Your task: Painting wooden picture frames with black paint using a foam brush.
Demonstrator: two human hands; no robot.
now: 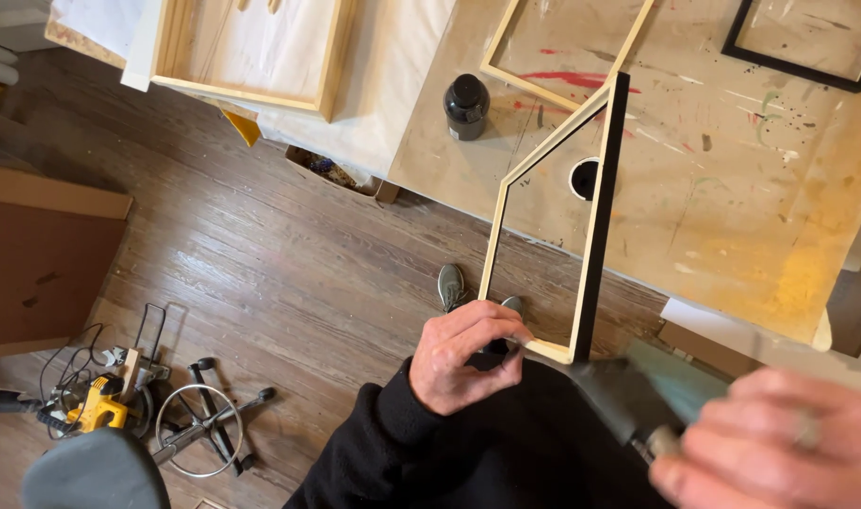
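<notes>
My left hand [463, 353] grips the near bottom rail of a pale wooden frame [494, 243], held up over the table edge. One side rail of the frame [598, 217] is coated black. My right hand [779, 443], blurred at the bottom right, holds a foam brush [619, 401] with a dark head, which sits at the frame's lower right corner.
A paint-stained table [732, 188] carries a black bottle [466, 104], another bare wooden frame [567, 52], a black frame [798, 42] and a round hole [584, 177]. A deeper wooden frame [251, 47] lies on white cloth. On the floor: cardboard [44, 254], a yellow power tool [96, 401], a stool base [204, 424].
</notes>
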